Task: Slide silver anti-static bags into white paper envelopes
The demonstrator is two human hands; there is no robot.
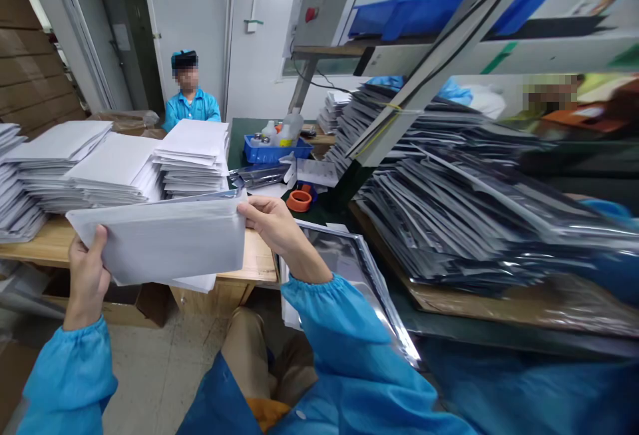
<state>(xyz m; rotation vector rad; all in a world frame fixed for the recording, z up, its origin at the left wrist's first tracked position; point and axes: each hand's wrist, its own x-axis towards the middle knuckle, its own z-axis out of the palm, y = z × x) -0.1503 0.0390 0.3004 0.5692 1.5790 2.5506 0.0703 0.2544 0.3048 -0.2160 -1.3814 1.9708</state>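
Between my two hands a flat white paper packet point(174, 239) is held up in front of the wooden table. My left hand point(90, 272) grips its left end, thumb on the near face. At the upper right corner my right hand point(269, 219) pinches the packet's edge. A strip of something darker shows along its top edge near the right hand; I cannot make out what it is. Behind the packet stand stacks of similar white packets point(192, 155). Beside my right forearm lies a pile of clear-covered dark sheets point(344, 259).
Large heaps of dark film-covered sheets point(449, 215) fill the right bench. A slanted metal post point(399, 116) rises there. A blue tray point(277, 150) of bottles and an orange tape roll point(299, 200) sit ahead. A person in blue point(192, 106) is beyond the stacks. A cardboard box point(140, 305) is below.
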